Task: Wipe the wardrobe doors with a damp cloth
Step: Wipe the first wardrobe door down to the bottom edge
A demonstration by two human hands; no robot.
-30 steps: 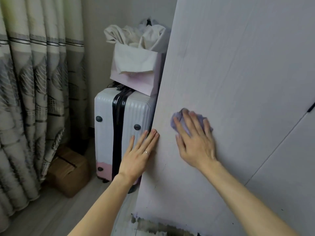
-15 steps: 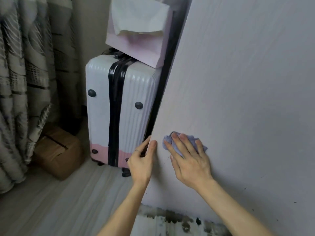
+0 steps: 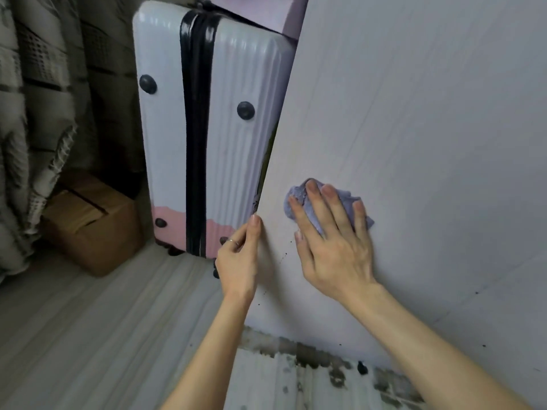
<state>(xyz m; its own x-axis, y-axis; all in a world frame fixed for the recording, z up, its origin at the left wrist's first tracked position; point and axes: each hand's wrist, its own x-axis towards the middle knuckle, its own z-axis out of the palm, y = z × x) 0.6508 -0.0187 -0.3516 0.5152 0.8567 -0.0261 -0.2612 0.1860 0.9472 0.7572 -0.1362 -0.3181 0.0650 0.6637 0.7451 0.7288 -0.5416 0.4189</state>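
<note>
Now, cloth (image 3: 297, 198): lilac, crumpled, pinned against the wardrobe door (image 3: 429, 143), low down and near its left edge; partly hidden under the right hand.
Right hand (image 3: 334, 247): laid palm-down over the cloth, fingers (image 3: 331, 208) straight and slightly spread, pressing rather than curled round it.
Left hand (image 3: 239, 261): at the door's left edge, just beside the right hand; thumb flat on the front face, other fingers bent round behind the edge, clamped on the door; thin ring (image 3: 232, 241) on 1 finger.
Door surface: pale, faintly grained, a few small dark specks near the hands; dark blotchy stains (image 3: 310, 355) along the bottom.
Suitcase (image 3: 165, 143): upright, white ribbed shell, black band down the middle, pink strip at the base; close behind the door's edge, contact impossible to tell.
Pink bag (image 3: 266, 10): on top of the suitcase, mostly cut off.
Cardboard box (image 3: 88, 226): brown, on the floor (image 3: 103, 321), left of the suitcase, beside the curtain (image 3: 29, 113).
Curtain: grey, patterned, hanging at far left.
</note>
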